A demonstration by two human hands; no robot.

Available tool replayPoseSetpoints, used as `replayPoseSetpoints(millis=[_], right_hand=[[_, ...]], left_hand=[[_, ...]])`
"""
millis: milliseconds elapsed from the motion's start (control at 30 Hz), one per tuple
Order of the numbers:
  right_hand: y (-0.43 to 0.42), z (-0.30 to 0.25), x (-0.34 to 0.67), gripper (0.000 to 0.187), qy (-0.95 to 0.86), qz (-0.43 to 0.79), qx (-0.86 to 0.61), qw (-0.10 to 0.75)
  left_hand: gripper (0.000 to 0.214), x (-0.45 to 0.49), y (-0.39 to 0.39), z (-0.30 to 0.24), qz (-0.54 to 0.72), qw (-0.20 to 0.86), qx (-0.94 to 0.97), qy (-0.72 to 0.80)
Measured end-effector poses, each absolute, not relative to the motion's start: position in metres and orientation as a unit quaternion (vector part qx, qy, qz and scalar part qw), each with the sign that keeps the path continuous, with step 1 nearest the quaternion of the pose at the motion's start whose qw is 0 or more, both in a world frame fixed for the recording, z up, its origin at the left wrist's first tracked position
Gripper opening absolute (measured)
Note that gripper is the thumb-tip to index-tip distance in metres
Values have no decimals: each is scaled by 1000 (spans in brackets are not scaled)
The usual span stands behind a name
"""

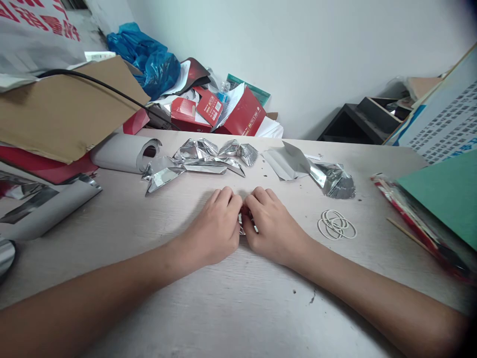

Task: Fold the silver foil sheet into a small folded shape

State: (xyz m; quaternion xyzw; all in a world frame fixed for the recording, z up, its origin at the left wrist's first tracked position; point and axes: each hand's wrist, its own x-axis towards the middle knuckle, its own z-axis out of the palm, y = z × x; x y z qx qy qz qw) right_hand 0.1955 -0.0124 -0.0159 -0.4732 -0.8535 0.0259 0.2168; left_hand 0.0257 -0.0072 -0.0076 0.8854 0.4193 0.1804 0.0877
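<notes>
Pale table [238,308]: left hand [216,226], right hand [274,228] fingers pinched on small foil piece [244,221]; rubber bands [336,224] right, foil scraps [201,159] behind.

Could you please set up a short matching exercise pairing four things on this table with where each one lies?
1 rubber bands
2 paper roll
3 green card
4 small foil piece

A pinched between left hand and right hand
B far right edge
C just right of the hands
D back left, beside the cardboard

Pairs: 1-C, 2-D, 3-B, 4-A
</notes>
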Motion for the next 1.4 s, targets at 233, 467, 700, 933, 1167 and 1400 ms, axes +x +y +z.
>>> replayPoseSetpoints(millis=[233, 467, 700, 933, 1167, 1400], right_hand=[[-15, -13, 196, 19, -853, 19, -473, 220], [-15, -6, 198, 17, -858, 73, -481, 166], [-18, -7, 200, 17, -864, 55, -487, 115], [-23, -2, 206, 22, -862, 83, -487, 117], [-23, 7, 222, 15, -887, 139, -414, 150], [-21, 6, 229, 19, -885, 117, -423, 154]], left_hand=[[14, 28, -11, -11, 204, 97, 871, 435], [13, 26, -11, -8, 199, 98, 884, 411], [11, 28, -13, -5, 161, 55, 901, 400], [13, 27, -15, -2, 150, 40, 910, 385], [10, 16, -12, 18, 108, 83, 933, 334], [10, 13, -10, 20, 97, 42, 944, 313]])
